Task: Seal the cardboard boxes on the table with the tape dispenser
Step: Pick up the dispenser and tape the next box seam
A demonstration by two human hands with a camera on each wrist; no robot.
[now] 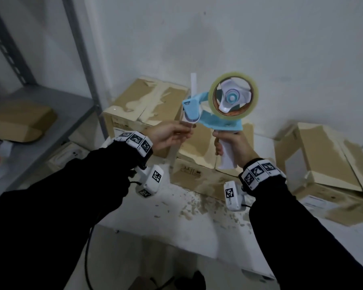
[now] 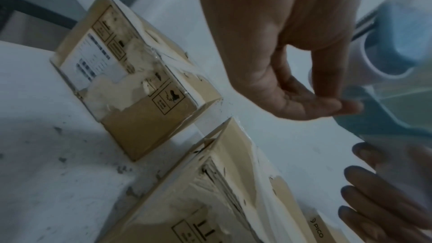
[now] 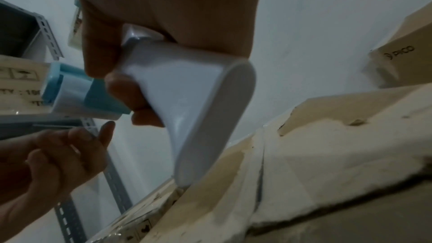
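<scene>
My right hand (image 1: pixel 223 143) grips the white handle (image 3: pixel 187 95) of a blue tape dispenser (image 1: pixel 210 116), held upright in the air above the boxes. A clear tape roll (image 1: pixel 234 95) sits on its hub. At the dispenser's roller, my left hand (image 1: pixel 186 128) pinches the loose end of the clear tape (image 2: pixel 383 95) between thumb and finger. Three worn cardboard boxes lie on the white table (image 1: pixel 176 218): one at the back left (image 1: pixel 149 99), one in the middle (image 1: pixel 197 170) under the dispenser, one on the right (image 1: pixel 319 158). Their flaps show torn paper.
A grey metal shelf rack (image 1: pixel 50 105) stands to the left and holds a brown parcel (image 1: pixel 19 120). A white wall (image 1: pixel 260 38) runs behind the boxes. Paper scraps litter the table's front edge (image 1: pixel 197 208). Wrist cameras hang under both black sleeves.
</scene>
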